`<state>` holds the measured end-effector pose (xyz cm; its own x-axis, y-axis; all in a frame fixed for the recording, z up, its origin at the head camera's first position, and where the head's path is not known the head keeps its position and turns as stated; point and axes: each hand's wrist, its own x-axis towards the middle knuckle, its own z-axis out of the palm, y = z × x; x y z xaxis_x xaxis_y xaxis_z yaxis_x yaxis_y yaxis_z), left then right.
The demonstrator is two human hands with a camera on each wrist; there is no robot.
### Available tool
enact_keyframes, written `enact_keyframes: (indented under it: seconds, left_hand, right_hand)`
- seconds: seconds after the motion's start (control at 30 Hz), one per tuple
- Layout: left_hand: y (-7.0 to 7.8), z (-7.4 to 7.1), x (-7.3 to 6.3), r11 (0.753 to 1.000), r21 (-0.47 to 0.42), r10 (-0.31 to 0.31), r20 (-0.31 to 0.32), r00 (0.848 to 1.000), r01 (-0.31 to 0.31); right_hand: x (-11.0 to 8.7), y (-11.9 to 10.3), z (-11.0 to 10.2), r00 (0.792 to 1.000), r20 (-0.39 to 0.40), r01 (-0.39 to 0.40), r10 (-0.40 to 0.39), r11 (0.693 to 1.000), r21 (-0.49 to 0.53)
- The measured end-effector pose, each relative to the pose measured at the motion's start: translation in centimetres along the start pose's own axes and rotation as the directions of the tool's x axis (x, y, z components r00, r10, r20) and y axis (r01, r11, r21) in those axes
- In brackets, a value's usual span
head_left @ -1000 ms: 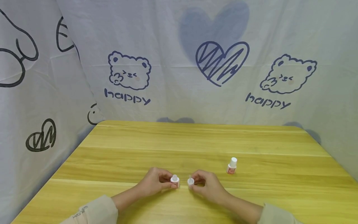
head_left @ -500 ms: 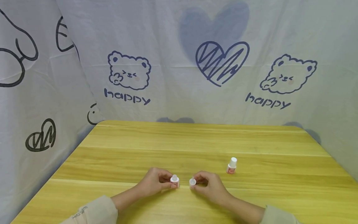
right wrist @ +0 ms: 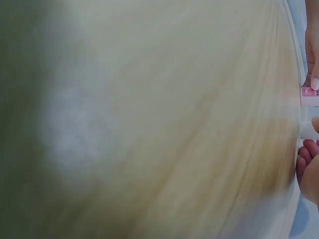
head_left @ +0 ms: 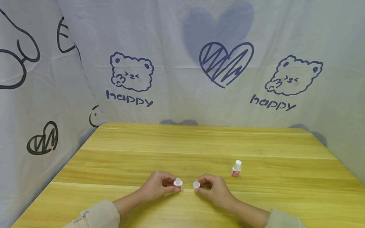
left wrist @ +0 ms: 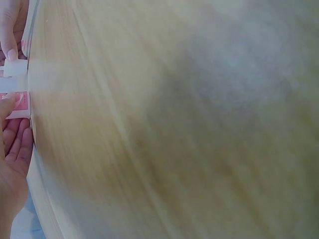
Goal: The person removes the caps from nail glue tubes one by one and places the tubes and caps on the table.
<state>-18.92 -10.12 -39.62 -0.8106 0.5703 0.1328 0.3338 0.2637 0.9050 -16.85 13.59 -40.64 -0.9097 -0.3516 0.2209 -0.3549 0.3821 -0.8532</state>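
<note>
My left hand pinches a small white bottle between thumb and fingers. The bottle stands upright, with a translucent tip on top and a red label, which shows pink in the left wrist view. Just to its right, my right hand holds a white cap by the side, hollow end up, apart from the bottle. Both wrist views catch the two hands only at the frame edge, with the cap partly cut off in the right one.
Farther back on the right stands a second white bottle with a red label and its white cap on. The wooden table reaches back to a white cloth printed with bears and hearts.
Over the first half second my right hand shifted slightly right with the cap, widening the gap to the bottle. Since then both hands look still.
</note>
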Motion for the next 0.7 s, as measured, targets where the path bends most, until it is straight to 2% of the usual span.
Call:
enact_keyframes:
  seconds: [0.1,0.17,0.23,0.33,0.47,0.7]
  left_hand:
    - [0.0,0.0,-0.01,1.0,0.004,0.0,0.0,1.0,0.0]
    - [0.02,0.01,-0.02,1.0,0.009,-0.002,0.0,1.0,0.002]
    - [0.03,0.0,-0.04,1.0,0.016,-0.003,0.0,1.0,0.003]
    - [0.04,-0.01,-0.06,1.0,0.03,-0.001,-0.004,1.0,0.001]
    - [0.03,-0.02,-0.08,0.999,0.037,0.003,-0.009,1.0,-0.003]
    - [-0.06,-0.01,-0.14,0.998,0.066,-0.001,-0.021,1.0,0.002]
  right_hand:
    - [0.0,0.24,0.0,0.999,-0.014,0.047,-0.047,0.999,0.012]
    - [0.03,0.46,-0.01,0.993,-0.024,0.114,-0.113,0.993,0.009]
    - [0.06,0.51,-0.02,0.99,-0.029,0.136,-0.136,0.991,0.009]
    - [0.19,0.51,0.02,0.994,-0.018,0.112,-0.112,0.994,-0.002]
    - [0.32,0.29,0.04,1.0,0.005,0.023,-0.023,1.0,-0.006]
    - [0.36,-0.02,-0.07,1.0,0.016,0.013,-0.012,1.0,-0.007]
